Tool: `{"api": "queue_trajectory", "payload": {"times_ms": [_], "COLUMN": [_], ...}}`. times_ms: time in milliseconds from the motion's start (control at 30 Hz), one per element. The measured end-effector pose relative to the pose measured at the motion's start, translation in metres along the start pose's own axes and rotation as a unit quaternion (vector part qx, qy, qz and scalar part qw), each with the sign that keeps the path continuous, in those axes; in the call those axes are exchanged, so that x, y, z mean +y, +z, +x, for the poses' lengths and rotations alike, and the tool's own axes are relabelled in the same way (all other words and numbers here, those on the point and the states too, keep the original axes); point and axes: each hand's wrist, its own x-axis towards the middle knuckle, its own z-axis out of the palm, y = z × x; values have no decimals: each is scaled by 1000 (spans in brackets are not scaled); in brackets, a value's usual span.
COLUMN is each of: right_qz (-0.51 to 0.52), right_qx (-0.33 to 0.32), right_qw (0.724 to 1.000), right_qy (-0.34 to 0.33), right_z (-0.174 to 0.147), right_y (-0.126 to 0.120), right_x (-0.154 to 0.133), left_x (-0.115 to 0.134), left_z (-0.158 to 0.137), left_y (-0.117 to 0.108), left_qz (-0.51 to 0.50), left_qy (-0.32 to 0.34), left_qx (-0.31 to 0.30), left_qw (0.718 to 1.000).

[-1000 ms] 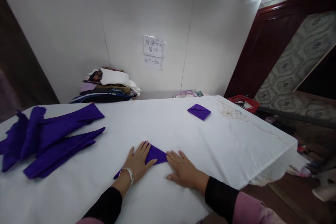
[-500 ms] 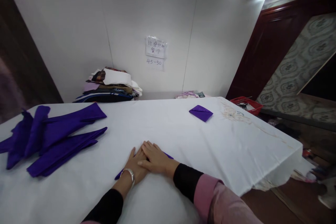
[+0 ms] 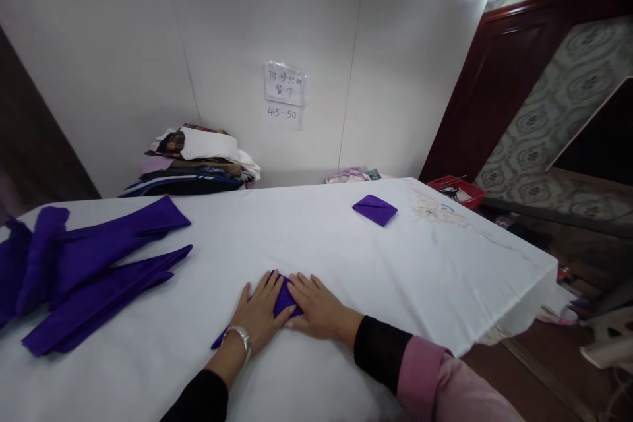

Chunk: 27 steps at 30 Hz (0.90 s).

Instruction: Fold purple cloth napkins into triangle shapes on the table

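Note:
A purple cloth napkin lies folded on the white-covered table, mostly hidden under my two hands. My left hand rests flat on its left part, fingers stretched out, with a silver bracelet at the wrist. Flat on the right part lies my right hand, its fingers also extended. Between the hands a purple point of the cloth shows, and one corner sticks out below the left wrist. Farther back to the right sits another purple napkin, folded into a small flat diamond.
Several loose purple cloths are heaped on the left of the table. Behind it, a pile of folded clothes stands against the wall, under a handwritten sign. A red basket is beyond the far right corner.
My right hand has slid off my left hand to the right, so the hands now lie side by side with purple cloth showing between them. The view has shifted slightly.

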Motion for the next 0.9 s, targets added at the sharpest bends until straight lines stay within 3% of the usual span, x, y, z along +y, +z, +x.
{"api": "queue_trajectory", "payload": {"times_ms": [267, 367, 467, 633, 733, 900], "right_qz": [-21, -24, -36, -13, 19, 61], "right_qx": [-43, -64, -41, 31, 18, -21], "right_qw": [998, 996, 995, 999, 999, 997], "right_qy": [28, 60, 86, 8, -47, -43], "right_z": [-33, -48, -51, -9, 24, 47], "right_y": [-4, -14, -29, -39, -27, -2], "right_x": [19, 27, 24, -13, -29, -17], "left_x": [-1, -1, -2, -1, 0, 1], "left_z": [1, 1, 1, 0, -1, -2], "left_y": [2, 4, 4, 0, -1, 2], "left_qz": [0, -8, -12, 7, 31, 38], "left_qy": [4, 5, 7, 8, 18, 18], "left_qx": [13, 17, 19, -2, -20, -27], "left_qw": [1000, 1000, 1000, 1000, 999, 999]}}
